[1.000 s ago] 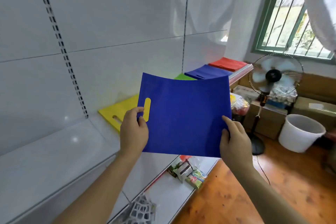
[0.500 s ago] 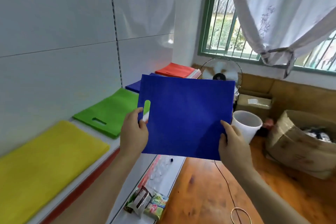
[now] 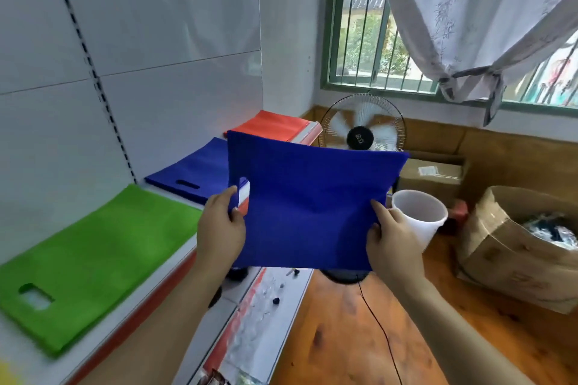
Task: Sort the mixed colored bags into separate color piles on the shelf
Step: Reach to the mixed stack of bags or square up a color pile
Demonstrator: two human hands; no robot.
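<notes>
1. Your left hand point(image 3: 220, 230) pinches the held blue bag point(image 3: 312, 206) beside its slot handle; your right hand point(image 3: 392, 239) clamps the opposite edge.
2. The bag, a flat square of matte, felt-like fabric, hangs upright in the air beside the shelf point(image 3: 215, 300).
3. On that shelf lie flat piles: green bags point(image 3: 90, 256), blue pile point(image 3: 194, 173), red pile point(image 3: 272, 128).

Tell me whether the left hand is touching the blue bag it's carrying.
Touching. The head view shows the left hand pinching the held blue bag beside its handle cutout, thumb on the near face.
</notes>
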